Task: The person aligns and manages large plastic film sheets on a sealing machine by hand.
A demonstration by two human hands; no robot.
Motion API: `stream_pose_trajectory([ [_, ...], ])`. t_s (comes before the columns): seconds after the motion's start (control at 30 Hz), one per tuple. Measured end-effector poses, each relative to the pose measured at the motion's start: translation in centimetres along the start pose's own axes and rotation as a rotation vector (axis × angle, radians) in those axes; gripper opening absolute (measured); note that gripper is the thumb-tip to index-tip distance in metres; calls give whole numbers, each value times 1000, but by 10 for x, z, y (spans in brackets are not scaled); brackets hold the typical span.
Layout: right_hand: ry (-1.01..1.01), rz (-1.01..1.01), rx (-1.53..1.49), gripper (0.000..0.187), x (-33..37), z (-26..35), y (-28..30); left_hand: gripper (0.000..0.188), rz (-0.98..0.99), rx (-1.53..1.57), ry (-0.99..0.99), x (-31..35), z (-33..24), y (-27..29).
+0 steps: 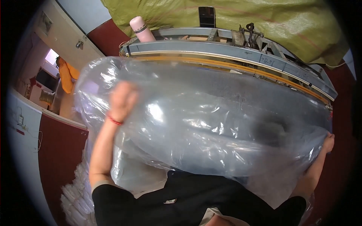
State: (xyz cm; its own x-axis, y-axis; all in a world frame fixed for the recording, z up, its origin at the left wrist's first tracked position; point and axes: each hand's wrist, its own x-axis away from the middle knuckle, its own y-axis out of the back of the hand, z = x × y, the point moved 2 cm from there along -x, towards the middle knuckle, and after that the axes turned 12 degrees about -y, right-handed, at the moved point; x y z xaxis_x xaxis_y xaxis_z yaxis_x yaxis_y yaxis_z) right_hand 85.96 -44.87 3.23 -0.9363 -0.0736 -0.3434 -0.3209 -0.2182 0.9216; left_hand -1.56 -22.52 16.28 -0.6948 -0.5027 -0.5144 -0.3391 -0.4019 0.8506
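A large sheet of clear plastic film (177, 109) billows across the work surface in front of me, wrinkled and shiny. I cannot tell whether it is one layer or a large bag. My left hand (124, 98), with a red cord bracelet at the wrist, is over the film's left part. Motion smears its fingers, so whether it touches or grips the film is unclear. At the far right, my right hand (329, 143) is closed on the film's edge, and the film stretches from it toward the middle.
Behind the film runs a long grey metal bar (196, 46) with an orange strip (226, 64) along it. A pink bottle (142, 29), a phone (207, 17) and a metal clamp (250, 34) are at the back. Folded plastic (77, 196) piles lower left, near an open door (68, 34).
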Motion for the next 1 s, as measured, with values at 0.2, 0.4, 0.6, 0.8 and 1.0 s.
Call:
stream_pose_trajectory([
  [0.2,-17,62,-25,33,-3,0,-2,46,332,110,395,70,46,-97],
  [0.4,-14,67,-84,37,-13,-9,-10,46,219,149,263,77,66,-82],
  [0.6,-18,88,-219,39,-49,-35,-43,41,270,-87,340,65,49,-69],
  [0.8,36,284,-938,38,-87,-74,-59,26,219,-215,396,42,56,-82],
  [1.0,-70,421,-1193,41,-84,-114,4,22,100,-260,457,22,63,-100],
])
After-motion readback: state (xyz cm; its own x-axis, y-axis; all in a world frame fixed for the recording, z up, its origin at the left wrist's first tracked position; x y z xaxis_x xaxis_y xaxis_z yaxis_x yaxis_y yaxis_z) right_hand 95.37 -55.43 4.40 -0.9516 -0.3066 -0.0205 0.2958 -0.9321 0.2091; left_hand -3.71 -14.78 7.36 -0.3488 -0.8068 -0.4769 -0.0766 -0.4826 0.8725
